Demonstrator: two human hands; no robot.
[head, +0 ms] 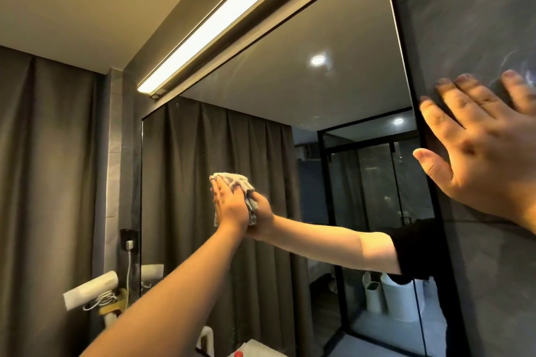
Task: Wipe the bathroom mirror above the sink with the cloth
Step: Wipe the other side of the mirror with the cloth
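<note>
Left hand [230,206] reaches up, fingers straight and together, palm pressing the grey cloth [245,182] flat against the mirror [290,90]; cloth bunches out above and to the right of the fingertips, its reflection touching it. Right hand [487,153] has fingers spread wide and straight, flat on the dark tiled wall [478,23] just right of the mirror's black frame, holding nothing. Lit light bar [232,17] runs above the mirror. Dark curtain [49,182] hangs at left. Wall socket [129,240] with white cable sits beside the mirror's left edge. Mirror reflects curtain, glass shower enclosure, ceiling spotlight.
</note>
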